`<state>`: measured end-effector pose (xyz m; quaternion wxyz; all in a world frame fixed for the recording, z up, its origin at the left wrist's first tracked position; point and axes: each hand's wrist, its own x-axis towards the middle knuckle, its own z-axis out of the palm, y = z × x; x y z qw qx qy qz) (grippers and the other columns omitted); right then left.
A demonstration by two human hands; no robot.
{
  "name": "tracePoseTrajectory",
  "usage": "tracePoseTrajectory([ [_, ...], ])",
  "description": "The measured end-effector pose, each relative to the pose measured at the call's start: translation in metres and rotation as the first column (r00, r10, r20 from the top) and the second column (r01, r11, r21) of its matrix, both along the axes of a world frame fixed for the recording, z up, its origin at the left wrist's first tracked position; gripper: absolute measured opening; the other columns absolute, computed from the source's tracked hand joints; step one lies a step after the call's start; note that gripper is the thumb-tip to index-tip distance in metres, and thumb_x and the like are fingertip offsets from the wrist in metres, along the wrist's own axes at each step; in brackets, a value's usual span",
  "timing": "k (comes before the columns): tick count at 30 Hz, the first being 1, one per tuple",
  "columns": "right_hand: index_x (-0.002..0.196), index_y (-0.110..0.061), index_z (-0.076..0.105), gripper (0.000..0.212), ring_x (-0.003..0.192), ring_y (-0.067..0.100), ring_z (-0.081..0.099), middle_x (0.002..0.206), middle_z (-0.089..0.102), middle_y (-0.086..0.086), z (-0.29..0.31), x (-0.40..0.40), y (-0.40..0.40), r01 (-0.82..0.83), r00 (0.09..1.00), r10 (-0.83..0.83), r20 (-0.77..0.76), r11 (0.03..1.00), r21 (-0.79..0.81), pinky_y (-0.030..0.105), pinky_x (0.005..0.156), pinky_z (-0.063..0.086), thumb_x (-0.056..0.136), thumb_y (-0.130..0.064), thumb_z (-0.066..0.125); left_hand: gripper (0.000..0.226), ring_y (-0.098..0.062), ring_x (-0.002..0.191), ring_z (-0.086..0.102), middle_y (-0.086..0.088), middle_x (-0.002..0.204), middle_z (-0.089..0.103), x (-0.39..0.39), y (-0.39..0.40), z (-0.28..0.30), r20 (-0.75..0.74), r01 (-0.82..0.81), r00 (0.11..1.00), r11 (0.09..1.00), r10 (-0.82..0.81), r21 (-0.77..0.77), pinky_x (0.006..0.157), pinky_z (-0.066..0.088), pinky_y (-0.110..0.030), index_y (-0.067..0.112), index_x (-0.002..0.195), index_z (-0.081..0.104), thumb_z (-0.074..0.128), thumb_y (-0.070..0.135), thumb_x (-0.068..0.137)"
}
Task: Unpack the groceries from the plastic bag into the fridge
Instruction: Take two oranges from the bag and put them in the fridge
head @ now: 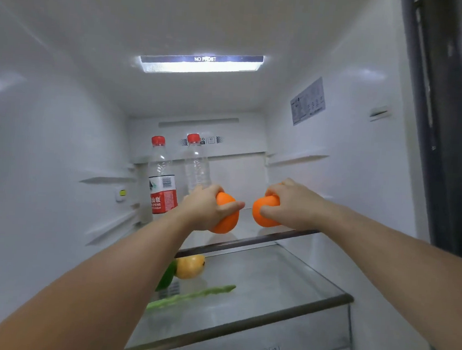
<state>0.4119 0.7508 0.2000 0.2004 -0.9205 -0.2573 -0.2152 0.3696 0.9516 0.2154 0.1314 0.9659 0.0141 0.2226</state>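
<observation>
From the head camera, both arms are reaching into the open white fridge. The left hand is clasping a round, smooth orange fruit, fingers wrapped over its top, and the right hand is gripping a second round orange fruit the same way. Both are hovering just above the upper glass shelf, near its front edge, with a small gap between them.

Behind the left hand, two clear plastic water bottles with red caps are standing upright. On the lower glass shelf a yellow fruit, a green vegetable and a pale green stalk are lying. The plastic bag is out of sight.

The step in hand looks like placing the oranges. Next, each needs setting down gently and steadying before letting go, since round fruit could roll toward the edge.
</observation>
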Motion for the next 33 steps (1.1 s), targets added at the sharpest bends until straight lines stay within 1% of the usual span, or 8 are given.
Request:
tracePoseTrajectory([
  [5,0.115,-0.023,0.058,0.040,0.098,0.023,0.056,0.112,0.063,0.002,0.000,0.013,0.013,-0.017,0.988,0.033,0.151,0.994,-0.106,0.032,0.077,0.043,0.081,-0.044,0.061,0.068,-0.029,0.106,0.053,-0.012,0.129,0.049,0.017,0.000,-0.001,0.032,0.009,0.999,0.999,-0.008,-0.048,0.089,0.052,-0.044,0.016,0.134,0.039,0.065,0.054,0.084],
  [8,0.109,-0.022,0.059,0.036,0.096,0.025,0.057,0.108,0.064,0.002,0.000,0.022,0.025,0.032,0.982,-0.005,0.190,0.989,-0.144,0.036,0.079,0.048,0.082,-0.046,0.058,0.066,-0.031,0.102,0.058,-0.010,0.121,0.050,0.022,0.002,0.001,0.032,0.011,0.999,0.996,-0.009,-0.090,0.080,0.057,-0.046,0.015,0.131,0.041,0.068,0.051,0.083],
  [10,0.113,-0.020,0.060,0.037,0.097,0.027,0.056,0.112,0.059,0.006,-0.001,0.028,0.030,0.033,0.986,-0.009,0.169,0.990,-0.140,0.040,0.084,0.049,0.084,-0.044,0.058,0.063,-0.032,0.103,0.057,-0.009,0.118,0.048,0.024,0.003,0.002,0.025,0.012,1.000,0.992,-0.009,-0.126,0.075,0.060,-0.044,0.015,0.130,0.043,0.068,0.049,0.083],
  [14,0.123,-0.024,0.056,0.044,0.110,0.028,0.049,0.118,0.052,0.006,-0.002,0.037,0.035,0.108,0.975,-0.072,0.211,0.980,-0.166,0.038,0.084,0.041,0.086,-0.047,0.055,0.063,-0.030,0.118,0.050,-0.011,0.137,0.047,0.033,0.009,-0.002,0.058,-0.057,0.997,0.997,0.054,0.056,0.093,0.047,-0.038,0.015,0.139,0.041,0.066,0.040,0.087],
  [16,0.126,-0.025,0.054,0.046,0.115,0.029,0.046,0.124,0.051,0.006,0.000,0.040,0.036,0.133,0.971,-0.086,0.224,0.970,-0.205,0.039,0.087,0.039,0.087,-0.049,0.054,0.065,-0.030,0.122,0.048,-0.011,0.140,0.046,0.037,0.012,-0.003,0.059,-0.075,0.996,0.995,0.070,0.072,0.097,0.043,-0.039,0.015,0.142,0.038,0.067,0.035,0.087],
  [22,0.132,-0.027,0.047,0.049,0.123,0.030,0.041,0.134,0.047,0.005,-0.002,0.045,0.033,0.113,0.980,-0.076,0.184,0.973,-0.203,0.042,0.094,0.039,0.088,-0.047,0.051,0.071,-0.030,0.126,0.045,-0.008,0.143,0.040,0.038,0.001,-0.001,0.030,-0.014,0.999,0.997,0.012,0.075,0.096,0.045,-0.039,0.024,0.144,0.036,0.069,0.014,0.082],
  [27,0.133,-0.026,0.044,0.055,0.121,0.029,0.044,0.134,0.045,0.004,-0.006,0.042,0.026,0.079,0.987,-0.061,0.146,0.989,-0.126,0.042,0.092,0.042,0.083,-0.045,0.057,0.077,-0.032,0.126,0.044,-0.008,0.144,0.035,0.035,-0.005,-0.004,0.038,0.017,0.999,0.999,-0.019,0.046,0.092,0.045,-0.037,0.028,0.145,0.032,0.071,0.012,0.081],
  [33,0.133,-0.029,0.043,0.053,0.116,0.028,0.048,0.130,0.045,0.004,-0.007,0.040,0.020,0.077,0.990,-0.064,0.127,0.992,-0.100,0.042,0.088,0.045,0.084,-0.041,0.059,0.064,-0.028,0.123,0.046,-0.002,0.139,0.044,0.029,-0.007,-0.005,0.091,-0.071,0.994,0.971,0.051,0.229,0.092,0.048,-0.041,0.029,0.138,0.043,0.066,0.006,0.083],
])
